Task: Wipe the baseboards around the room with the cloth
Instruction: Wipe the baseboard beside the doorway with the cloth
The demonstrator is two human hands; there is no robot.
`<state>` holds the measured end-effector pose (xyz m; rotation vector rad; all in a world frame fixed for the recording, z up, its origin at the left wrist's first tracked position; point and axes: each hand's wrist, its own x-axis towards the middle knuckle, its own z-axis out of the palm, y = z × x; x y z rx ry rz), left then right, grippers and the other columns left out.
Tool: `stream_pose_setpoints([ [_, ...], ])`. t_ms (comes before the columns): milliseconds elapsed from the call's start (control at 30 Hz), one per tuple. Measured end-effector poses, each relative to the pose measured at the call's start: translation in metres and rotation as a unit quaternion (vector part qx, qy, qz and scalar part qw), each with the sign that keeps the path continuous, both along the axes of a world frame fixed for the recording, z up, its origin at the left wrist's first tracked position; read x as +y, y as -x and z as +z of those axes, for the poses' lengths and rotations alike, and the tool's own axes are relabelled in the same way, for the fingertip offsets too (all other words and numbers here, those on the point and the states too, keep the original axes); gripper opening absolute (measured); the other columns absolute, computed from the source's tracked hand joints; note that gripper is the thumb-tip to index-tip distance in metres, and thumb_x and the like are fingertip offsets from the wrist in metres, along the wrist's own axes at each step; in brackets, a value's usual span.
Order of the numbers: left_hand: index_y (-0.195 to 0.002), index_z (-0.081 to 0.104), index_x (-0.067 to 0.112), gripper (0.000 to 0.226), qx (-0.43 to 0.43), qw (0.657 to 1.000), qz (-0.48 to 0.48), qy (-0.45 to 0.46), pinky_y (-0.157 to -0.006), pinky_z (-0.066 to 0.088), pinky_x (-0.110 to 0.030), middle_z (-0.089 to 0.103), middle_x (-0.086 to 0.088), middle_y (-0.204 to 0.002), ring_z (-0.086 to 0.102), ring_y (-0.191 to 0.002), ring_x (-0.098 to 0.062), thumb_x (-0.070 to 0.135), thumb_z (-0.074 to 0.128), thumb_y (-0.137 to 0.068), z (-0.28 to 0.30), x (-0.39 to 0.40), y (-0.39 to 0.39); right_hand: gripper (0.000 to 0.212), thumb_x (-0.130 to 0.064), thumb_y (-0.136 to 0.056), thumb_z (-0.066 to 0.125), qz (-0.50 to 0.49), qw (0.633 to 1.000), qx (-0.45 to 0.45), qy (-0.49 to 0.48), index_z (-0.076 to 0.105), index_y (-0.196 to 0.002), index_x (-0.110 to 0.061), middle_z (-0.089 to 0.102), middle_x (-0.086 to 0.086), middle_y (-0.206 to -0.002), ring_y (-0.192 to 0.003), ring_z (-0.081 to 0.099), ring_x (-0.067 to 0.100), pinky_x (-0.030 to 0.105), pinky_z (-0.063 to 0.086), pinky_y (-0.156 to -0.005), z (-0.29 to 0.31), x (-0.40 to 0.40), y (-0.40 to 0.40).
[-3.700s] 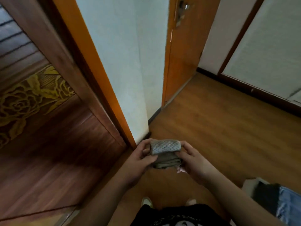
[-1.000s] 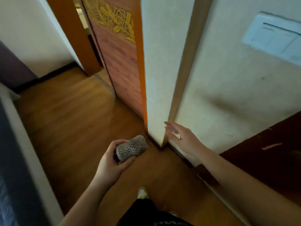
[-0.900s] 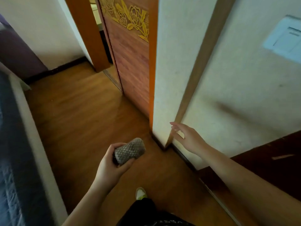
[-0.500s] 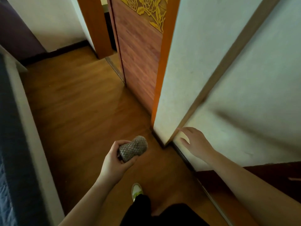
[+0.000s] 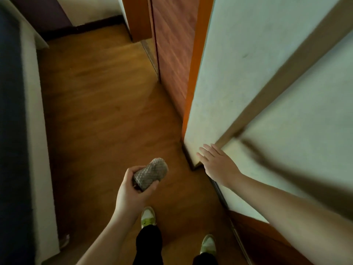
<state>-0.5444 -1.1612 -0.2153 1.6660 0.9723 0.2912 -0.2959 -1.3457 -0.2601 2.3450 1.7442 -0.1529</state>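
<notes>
My left hand grips a folded grey textured cloth, held above the wooden floor. My right hand is spread flat against the white wall corner, fingers apart and holding nothing. A dark baseboard runs along the foot of that wall, just left of my right hand, and continues under my right forearm. Another dark baseboard lines the far wall. The cloth is apart from every baseboard.
A wooden door with an orange frame stands ahead. A white-edged dark bed or furniture side lines the left. My two shoes stand on the floor below. Dark wood furniture sits at the lower right.
Earlier both hands held the cloth. Since then the right hand let go and moved down onto the wall corner. The view has tilted lower, and both shoes now show.
</notes>
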Motion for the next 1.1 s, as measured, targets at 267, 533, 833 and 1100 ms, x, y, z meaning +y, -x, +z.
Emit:
stream_pose_setpoints([
  [267, -0.103, 0.054, 0.052, 0.051, 0.018, 0.997, 0.062, 0.029, -0.057, 0.052, -0.012, 0.064, 0.031, -0.102, 0.065, -0.086, 0.005, 0.033, 0.088, -0.07, -0.133, -0.024, -0.013, 0.056, -0.023, -0.088, 0.067, -0.002, 0.999, -0.034, -0.012, 0.054, -0.141, -0.008, 0.048, 0.012, -0.149, -0.142, 0.041, 0.03, 0.049, 0.031, -0.118, -0.125, 0.004, -0.019],
  [533, -0.104, 0.052, 0.053, 0.051, 0.022, 0.998, 0.053, 0.025, -0.057, 0.049, -0.007, 0.059, 0.036, -0.108, 0.062, -0.092, 0.011, 0.035, 0.087, -0.071, -0.289, -0.002, -0.039, 0.061, -0.03, -0.098, 0.052, 0.038, 0.995, -0.078, 0.045, 0.034, -0.152, -0.005, 0.033, 0.017, -0.158, -0.15, 0.024, 0.033, 0.049, 0.021, -0.122, -0.289, -0.002, -0.031],
  [833, -0.113, 0.05, 0.045, 0.05, 0.022, 1.0, 0.001, -0.011, -0.066, 0.048, -0.008, 0.06, 0.023, -0.109, 0.058, -0.1, 0.01, 0.035, 0.083, -0.077, -0.474, 0.014, -0.085, 0.061, -0.033, -0.101, 0.037, 0.043, 0.947, -0.307, -0.083, 0.028, -0.156, -0.007, 0.026, 0.011, -0.163, -0.151, 0.024, 0.026, 0.04, 0.006, -0.123, -0.401, 0.01, -0.062],
  [1100, -0.125, 0.052, 0.03, 0.049, 0.019, 0.996, -0.053, -0.065, -0.094, 0.049, -0.027, 0.052, 0.013, -0.12, 0.053, -0.114, -0.009, 0.027, 0.079, -0.083, -0.614, 0.027, -0.164, 0.069, -0.028, -0.101, 0.047, 0.027, 0.946, -0.244, -0.212, 0.014, -0.16, -0.02, 0.006, 0.002, -0.168, -0.154, 0.007, 0.022, 0.034, -0.01, -0.123, -0.463, 0.017, -0.097],
])
